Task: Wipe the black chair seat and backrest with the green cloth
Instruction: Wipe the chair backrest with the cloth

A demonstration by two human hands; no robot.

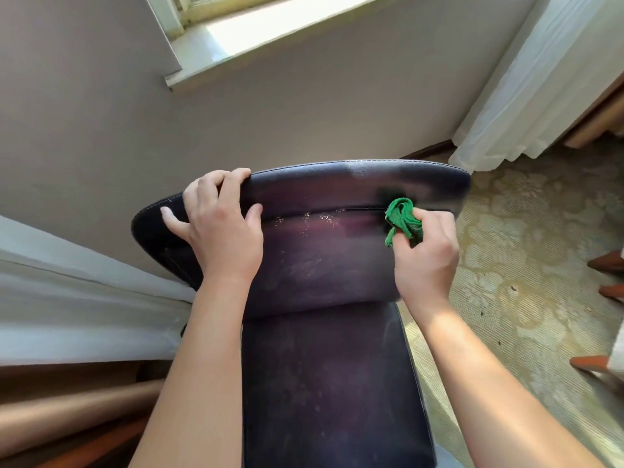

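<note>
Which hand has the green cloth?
The right hand holds the bunched cloth against the chair's backrest. The left hand holds no cloth; it grips the backrest's top edge.

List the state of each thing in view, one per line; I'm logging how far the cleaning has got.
Left hand: gripping the top edge of the backrest.
Right hand: closed on the cloth.
Cloth: bunched, pressed to the backrest's right side.
Backrest: dusty, pale crumbs along its seam.
Seat: dull and smudged.
Curtain: hanging down to the floor.
</note>
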